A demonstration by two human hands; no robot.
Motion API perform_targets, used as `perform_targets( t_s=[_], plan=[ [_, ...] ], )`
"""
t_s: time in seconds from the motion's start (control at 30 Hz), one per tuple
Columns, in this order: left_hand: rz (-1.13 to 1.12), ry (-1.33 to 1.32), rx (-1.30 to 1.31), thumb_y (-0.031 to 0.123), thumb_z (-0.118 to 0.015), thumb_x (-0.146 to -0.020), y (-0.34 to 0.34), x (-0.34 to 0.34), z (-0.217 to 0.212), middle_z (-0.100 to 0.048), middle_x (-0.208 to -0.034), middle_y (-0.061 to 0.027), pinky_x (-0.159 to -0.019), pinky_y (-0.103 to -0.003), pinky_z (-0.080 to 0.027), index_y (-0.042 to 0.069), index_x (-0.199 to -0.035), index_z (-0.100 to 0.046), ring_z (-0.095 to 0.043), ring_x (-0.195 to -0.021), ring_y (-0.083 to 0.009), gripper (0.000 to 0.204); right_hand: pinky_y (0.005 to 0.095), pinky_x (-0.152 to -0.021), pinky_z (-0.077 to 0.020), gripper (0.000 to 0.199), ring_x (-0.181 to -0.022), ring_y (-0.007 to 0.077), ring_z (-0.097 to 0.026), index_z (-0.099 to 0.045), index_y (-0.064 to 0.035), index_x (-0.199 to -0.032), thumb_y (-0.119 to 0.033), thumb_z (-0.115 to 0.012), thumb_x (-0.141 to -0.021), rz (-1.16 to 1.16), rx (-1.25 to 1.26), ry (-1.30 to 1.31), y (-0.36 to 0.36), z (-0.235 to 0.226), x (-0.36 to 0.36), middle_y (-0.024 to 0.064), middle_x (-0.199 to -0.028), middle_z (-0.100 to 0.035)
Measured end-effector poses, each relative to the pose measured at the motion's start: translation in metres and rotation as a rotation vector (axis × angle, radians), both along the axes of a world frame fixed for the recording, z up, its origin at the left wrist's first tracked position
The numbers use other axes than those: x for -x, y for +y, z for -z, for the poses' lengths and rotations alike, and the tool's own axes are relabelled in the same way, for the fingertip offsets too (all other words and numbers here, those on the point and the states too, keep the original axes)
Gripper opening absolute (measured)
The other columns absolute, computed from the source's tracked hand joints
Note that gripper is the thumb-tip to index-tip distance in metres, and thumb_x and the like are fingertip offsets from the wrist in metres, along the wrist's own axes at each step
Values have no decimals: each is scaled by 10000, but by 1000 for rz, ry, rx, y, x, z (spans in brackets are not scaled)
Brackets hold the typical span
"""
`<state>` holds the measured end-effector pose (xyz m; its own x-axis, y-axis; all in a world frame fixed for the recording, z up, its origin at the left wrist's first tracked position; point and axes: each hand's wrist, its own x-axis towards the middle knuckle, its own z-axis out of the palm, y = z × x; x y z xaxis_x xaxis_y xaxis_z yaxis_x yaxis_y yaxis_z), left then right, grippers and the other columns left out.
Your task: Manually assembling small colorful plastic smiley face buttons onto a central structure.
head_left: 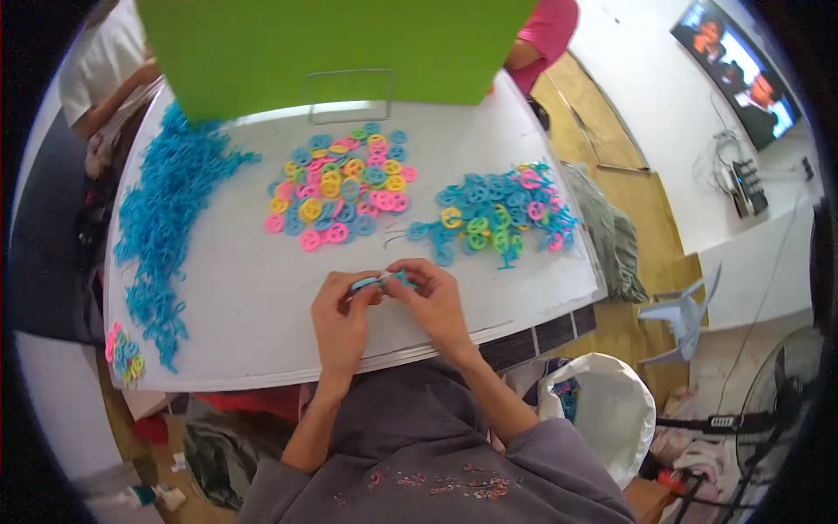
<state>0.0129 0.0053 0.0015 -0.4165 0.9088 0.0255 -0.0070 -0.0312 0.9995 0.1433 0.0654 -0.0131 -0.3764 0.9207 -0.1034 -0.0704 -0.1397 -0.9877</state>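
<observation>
Close to the table's near edge, my two hands meet over the white tabletop [253, 297]. A light blue plastic wheel [365, 283] is pinched between the thumb and fingers of my left hand [339, 319]. Right beside it, my right hand [438, 306] grips a small blue plastic piece [401, 278]; its full shape is hidden by the fingers. The two parts are close together, but I cannot tell whether they are joined. Beyond my hands lies a heap of pink, yellow and blue spoked wheels [336, 188]. To the right, wheels with blue stems form another pile [493, 214].
A long heap of blue plastic pieces [161, 210] covers the left side, with a few wheels [127, 354] at the corner. A green panel [332, 52] stands at the far edge. Two people sit beyond it. A white sack [611, 419] and stool [681, 314] are at right.
</observation>
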Motion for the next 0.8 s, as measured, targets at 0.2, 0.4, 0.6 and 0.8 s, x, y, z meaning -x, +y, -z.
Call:
perform_targets(
  t_s=[0.2,0.4,0.6,0.8],
  plan=[
    [-32,130,-95,-11,-503,-927,0,-1,0,-612,-924,-69,-737,-269,-550,-5,-1089,-634,-626,-812,-143,209,263,-787,-486,249,-884,101,-612,-591,-14,-1117,-46,-645,-877,-17,-255,29,-6,-3,2,44,-912,-644],
    [98,98,-78,20,-468,-956,2,11,1,-603,-972,-81,-749,-270,-577,2,-1144,-623,-631,-839,-152,245,296,-775,-501,238,-877,143,-631,-630,10,-1002,101,-606,-783,24,-498,-83,-6,-3,0,90,-885,-666],
    [131,-37,92,-30,-483,-926,5,14,3,-603,-888,-67,-696,-243,-546,8,-1072,-658,-623,-744,-125,231,343,-739,-506,202,-826,293,-643,-637,-11,-954,65,-595,-772,-17,-608,-113,-6,0,0,140,-882,-651],
    [-6,210,55,-59,-500,-892,1,8,2,-610,-811,-47,-609,-243,-468,-7,-942,-648,-598,-683,-114,165,256,-721,-491,122,-835,139,-629,-637,4,-920,58,-628,-812,-42,-376,-101,-8,-2,6,86,-884,-670]
  ],
)
